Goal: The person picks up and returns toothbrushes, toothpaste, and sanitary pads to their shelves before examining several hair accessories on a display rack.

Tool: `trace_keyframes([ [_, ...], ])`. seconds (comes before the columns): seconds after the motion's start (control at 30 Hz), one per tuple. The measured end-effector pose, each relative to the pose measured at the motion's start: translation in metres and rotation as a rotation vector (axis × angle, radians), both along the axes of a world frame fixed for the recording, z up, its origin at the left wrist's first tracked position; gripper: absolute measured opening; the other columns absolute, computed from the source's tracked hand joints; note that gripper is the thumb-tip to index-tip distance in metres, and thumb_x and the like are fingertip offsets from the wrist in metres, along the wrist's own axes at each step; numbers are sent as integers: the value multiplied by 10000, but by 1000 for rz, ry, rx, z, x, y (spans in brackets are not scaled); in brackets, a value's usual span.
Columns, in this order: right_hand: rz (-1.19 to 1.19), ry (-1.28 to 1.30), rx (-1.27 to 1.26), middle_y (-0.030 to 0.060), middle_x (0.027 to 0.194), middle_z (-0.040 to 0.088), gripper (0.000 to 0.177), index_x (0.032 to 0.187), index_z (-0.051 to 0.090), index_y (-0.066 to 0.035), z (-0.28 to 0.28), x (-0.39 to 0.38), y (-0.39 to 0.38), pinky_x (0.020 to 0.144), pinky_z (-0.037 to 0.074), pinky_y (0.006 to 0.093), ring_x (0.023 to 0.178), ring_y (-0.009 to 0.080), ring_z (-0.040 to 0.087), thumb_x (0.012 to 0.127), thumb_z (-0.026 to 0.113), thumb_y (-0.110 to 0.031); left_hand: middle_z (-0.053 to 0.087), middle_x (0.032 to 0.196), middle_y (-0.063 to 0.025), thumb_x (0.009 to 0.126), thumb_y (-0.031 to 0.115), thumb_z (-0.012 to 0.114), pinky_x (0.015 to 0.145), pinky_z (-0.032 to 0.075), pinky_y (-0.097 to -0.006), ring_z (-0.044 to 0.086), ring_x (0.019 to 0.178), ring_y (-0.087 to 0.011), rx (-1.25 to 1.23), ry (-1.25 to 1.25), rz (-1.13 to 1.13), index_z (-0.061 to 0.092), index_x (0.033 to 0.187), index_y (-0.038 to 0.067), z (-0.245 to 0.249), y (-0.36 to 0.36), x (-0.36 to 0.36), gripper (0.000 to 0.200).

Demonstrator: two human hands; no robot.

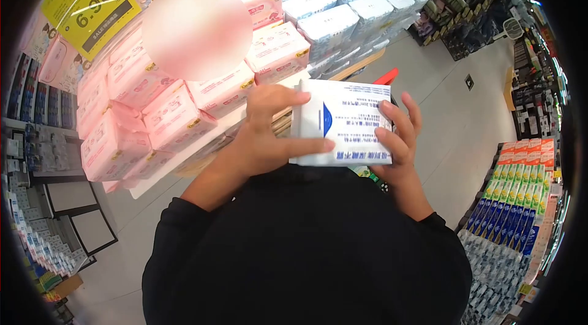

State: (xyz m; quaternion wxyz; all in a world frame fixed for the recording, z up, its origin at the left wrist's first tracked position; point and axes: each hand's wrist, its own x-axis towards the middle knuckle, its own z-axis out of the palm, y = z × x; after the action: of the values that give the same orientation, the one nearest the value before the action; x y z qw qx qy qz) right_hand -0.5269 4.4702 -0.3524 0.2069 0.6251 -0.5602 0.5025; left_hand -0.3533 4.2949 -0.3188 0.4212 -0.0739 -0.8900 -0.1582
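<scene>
As my left hand (pixel 264 132) and right hand (pixel 399 144) grip the packet (pixel 358 118) between them, I'd squeeze lightly; creases hide print.

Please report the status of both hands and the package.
Left hand and right hand gripping white package, one at each side. Package raised in front of black top. Nothing visible blocking it.

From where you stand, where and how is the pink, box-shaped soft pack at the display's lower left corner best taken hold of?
I'd come from the near side, slightly above, gripping the pack by its front part: fingers over the top, thumb on the near face. Both faces are exposed, while other pink packs crowd its far side. Its soft-looking wrapper suggests a light squeeze.
</scene>
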Motion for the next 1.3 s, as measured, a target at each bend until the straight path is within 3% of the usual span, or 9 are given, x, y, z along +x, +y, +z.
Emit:
trace_keyframes([
  [0.07, -68, 160, -199, 105, 1252, 511, 529, 1175, 476, -207, -17, -4, -8, 994, 303, 491, 1260, 372, 389, 721, 747, -193, 372, 1192, -44, 609, 181, 850, 811, 390, -337, 382, 1074, -236, -93, 298, -108, 630, 1028, 433, -20, 4, -6, 536],
  [0.33, -51, 187, -420, 98, 1302, 462, 487, 1170, 465, -246, -38, 0, -25, 982, 321, 477, 1278, 369, 382, 760, 724, -207, 359, 1192, -34, 644, 159, 827, 810, 405, -330, 384, 1058, -232, -153, 413, 30, 565, 1091, 487, -41, 19, -4, 613],
  [0.53, 125, -16, -273, 171, 1310, 469, 537, 1190, 452, -165, -32, 2, -23, 967, 349, 492, 1213, 382, 457, 726, 721, -152, 365, 1220, -47, 628, 144, 820, 833, 398, -346, 402, 1033, -249, -36, 307, 11, 635, 1028, 414, -43, 21, 1, 517],
  [0.67, 207, -144, 22, 234, 1307, 469, 664, 1252, 404, -74, -9, 2, -17, 988, 347, 518, 1181, 386, 490, 659, 702, -94, 531, 1168, -110, 620, 162, 787, 873, 375, -369, 444, 1034, -258, 194, -4, 57, 668, 1038, 242, -18, 26, 9, 442],
  [0.7, 221, -144, 141, 219, 1288, 473, 755, 1327, 331, -19, -8, -2, -13, 1013, 344, 466, 1174, 338, 496, 666, 689, -92, 582, 1120, -123, 655, 181, 767, 863, 409, -344, 508, 1005, -219, 203, -14, 10, 618, 1120, 116, -21, 20, 9, 493],
  [0.8, 529, -1040, 257, 192, 1262, 475, 806, 1380, 269, -2, -15, 16, -8, 1000, 358, 390, 1158, 277, 491, 708, 700, -116, 576, 1108, -123, 708, 208, 755, 830, 452, -326, 555, 954, -191, 977, -224, -108, 493, 1243, 36, -22, 28, 10, 620],
  [0.93, 548, -1585, 516, 132, 1189, 506, 603, 1365, 292, 15, -25, 21, -14, 853, 467, 338, 1077, 183, 525, 891, 565, -237, 581, 1062, -127, 868, 201, 626, 802, 472, -294, 566, 933, -151, 1505, -192, 7, 337, 1336, 12, -37, 37, -4, 582],
  [1.13, 569, -1720, 662, 105, 1033, 578, 550, 1314, 354, -4, -21, 16, -12, 429, 480, 259, 800, 166, 632, 917, 526, -343, 596, 1037, -119, 910, 291, 574, 789, 471, -278, 569, 923, -126, 1535, -363, 26, 479, 1176, -35, -50, 30, -6, 431],
  [1.3, 577, -1971, 854, 129, 875, 651, 557, 1237, 467, -34, -8, 10, -9, 434, 492, 270, 593, 223, 644, 906, 477, -481, 623, 1013, -95, 912, 446, 503, 759, 476, -268, 603, 876, -145, 1849, -625, 71, 550, 1119, 12, -32, 26, -17, 483],
])
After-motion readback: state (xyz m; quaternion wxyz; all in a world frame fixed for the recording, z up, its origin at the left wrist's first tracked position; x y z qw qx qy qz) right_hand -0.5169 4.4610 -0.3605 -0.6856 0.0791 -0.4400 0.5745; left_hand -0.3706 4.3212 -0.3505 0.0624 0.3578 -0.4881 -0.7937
